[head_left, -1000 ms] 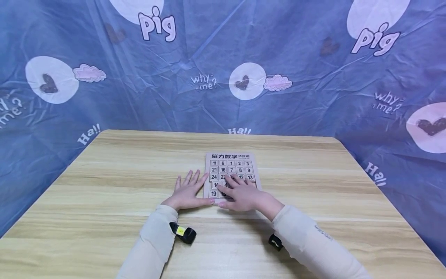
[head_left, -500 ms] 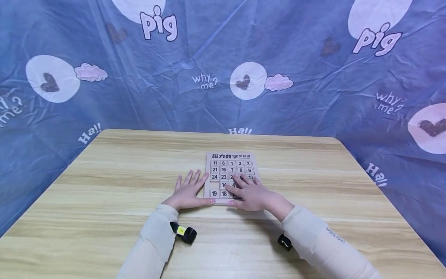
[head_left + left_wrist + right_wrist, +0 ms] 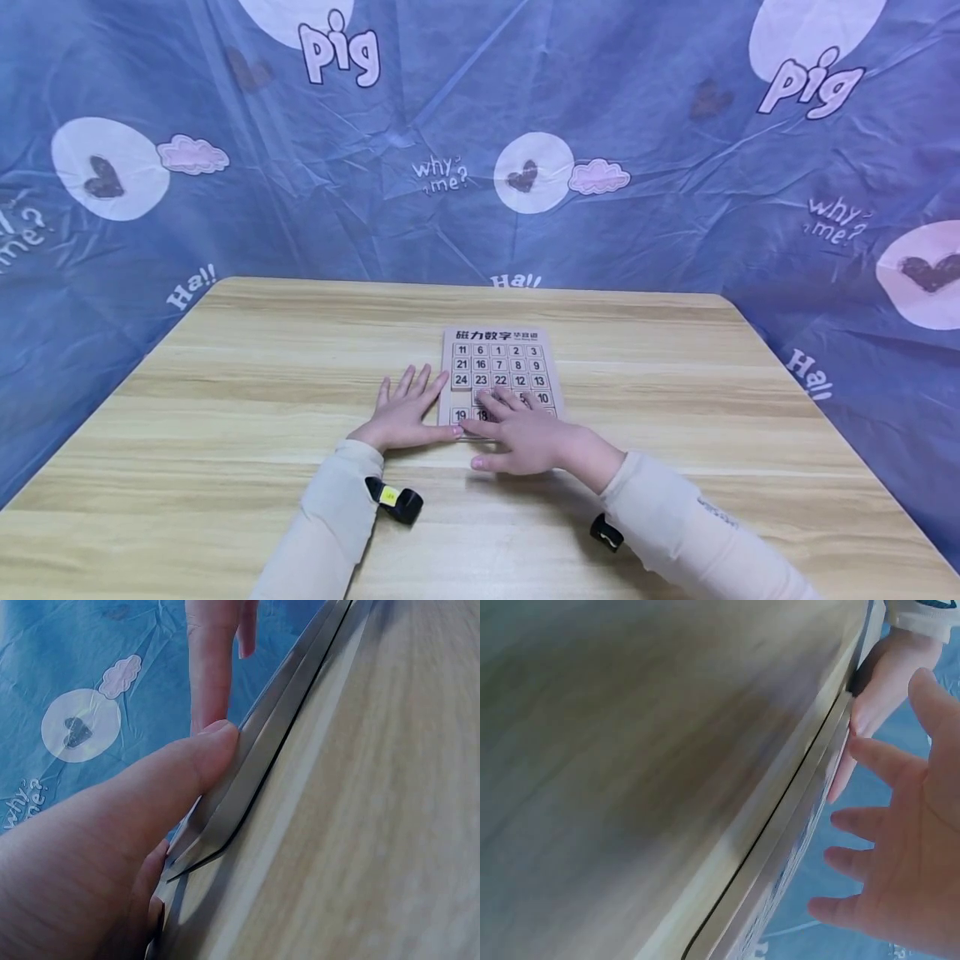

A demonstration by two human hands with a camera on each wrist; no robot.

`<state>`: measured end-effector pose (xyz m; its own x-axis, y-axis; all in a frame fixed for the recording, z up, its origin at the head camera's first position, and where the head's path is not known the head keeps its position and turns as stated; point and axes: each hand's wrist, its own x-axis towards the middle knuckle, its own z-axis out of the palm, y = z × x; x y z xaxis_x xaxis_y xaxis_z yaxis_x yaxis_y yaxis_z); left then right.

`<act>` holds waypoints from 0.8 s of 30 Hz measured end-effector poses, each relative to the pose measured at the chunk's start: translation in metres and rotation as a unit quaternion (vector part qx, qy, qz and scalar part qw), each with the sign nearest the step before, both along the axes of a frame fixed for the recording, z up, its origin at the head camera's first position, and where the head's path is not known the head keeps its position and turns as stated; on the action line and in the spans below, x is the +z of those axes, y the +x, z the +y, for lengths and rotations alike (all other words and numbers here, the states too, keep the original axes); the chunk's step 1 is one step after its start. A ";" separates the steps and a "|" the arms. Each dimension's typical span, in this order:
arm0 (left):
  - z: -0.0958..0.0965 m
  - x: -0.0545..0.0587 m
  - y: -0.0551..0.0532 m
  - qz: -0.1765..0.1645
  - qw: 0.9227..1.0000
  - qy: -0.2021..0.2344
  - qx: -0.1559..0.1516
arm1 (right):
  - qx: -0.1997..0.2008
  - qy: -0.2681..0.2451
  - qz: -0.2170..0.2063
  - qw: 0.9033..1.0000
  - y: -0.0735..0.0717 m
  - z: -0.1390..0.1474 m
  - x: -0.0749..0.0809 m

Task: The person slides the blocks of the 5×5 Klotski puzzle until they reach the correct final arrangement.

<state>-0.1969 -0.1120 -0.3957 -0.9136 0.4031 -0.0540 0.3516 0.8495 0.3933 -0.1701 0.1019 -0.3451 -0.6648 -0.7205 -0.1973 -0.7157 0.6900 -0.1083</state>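
Observation:
A number sliding puzzle lies flat on the table, with rows of numbered tiles under a printed heading. A gap shows at the left end of its fourth row. My left hand lies along its left side, fingers spread. Its thumb rests on the board's near left corner in the left wrist view. Over the lower rows my right hand is spread, hiding several tiles. In the right wrist view its fingers look raised off the puzzle, and its index fingertip appears close to the left thumb.
The pale wooden table surrounds the puzzle. Behind it hangs a blue printed cloth. A black wrist camera sits on the left sleeve, another camera on the right.
Tile 14 and the fourth row slid right under my right hand, leaving a gap at the row's left end. Then the right hand came back left and nearer. My left hand stayed.

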 end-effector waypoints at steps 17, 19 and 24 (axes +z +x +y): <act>0.001 0.002 0.000 -0.005 1.000 -0.005 0.000 | -0.044 0.003 -0.003 0.999 -0.018 -0.003 -0.006; 0.001 0.002 0.000 -0.006 1.000 -0.004 0.000 | -0.046 0.006 -0.001 0.999 -0.020 -0.003 -0.006; -0.001 0.000 -0.001 -0.004 1.000 0.000 -0.001 | -0.048 0.009 0.006 0.999 -0.024 -0.005 -0.007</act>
